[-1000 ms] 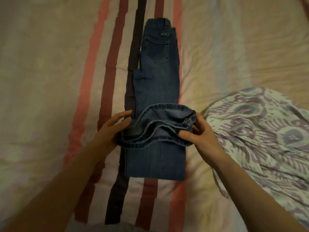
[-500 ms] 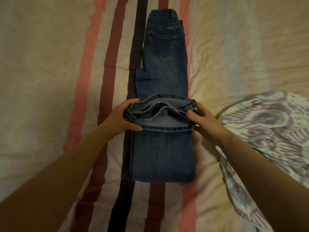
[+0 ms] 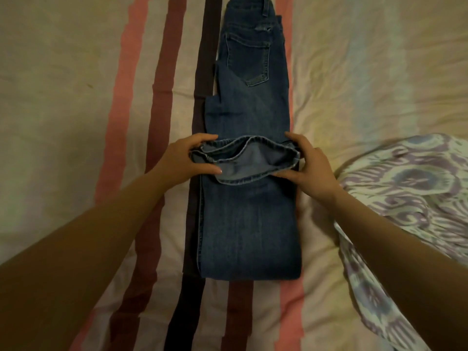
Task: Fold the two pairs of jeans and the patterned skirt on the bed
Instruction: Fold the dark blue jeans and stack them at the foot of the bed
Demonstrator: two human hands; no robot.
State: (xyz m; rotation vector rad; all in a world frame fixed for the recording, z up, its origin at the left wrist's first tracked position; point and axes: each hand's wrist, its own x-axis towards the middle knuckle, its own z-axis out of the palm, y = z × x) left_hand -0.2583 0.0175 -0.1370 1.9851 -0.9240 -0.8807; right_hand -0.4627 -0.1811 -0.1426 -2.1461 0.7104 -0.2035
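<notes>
A pair of dark blue jeans [image 3: 249, 224] lies lengthwise down the middle of the bed, one leg on the other, waistband at the far end with a back pocket showing. The leg ends are doubled back over the thighs, with the hems [image 3: 243, 158] gaping open. My left hand [image 3: 186, 158] grips the left corner of the hems, thumb on top. My right hand [image 3: 312, 168] grips the right corner. The patterned skirt [image 3: 410, 188], white with purple and blue motifs, lies crumpled at the right. No second pair of jeans is in view.
The bedsheet [image 3: 76, 97] is cream with pink, maroon and dark lengthwise stripes beside and under the jeans. The skirt spreads from the right edge toward my right forearm. Bare sheet lies to the left and far right.
Both hands have carried the leg hems farther up the jeans, away from me, lengthening the folded part. The view has shifted closer over the bed.
</notes>
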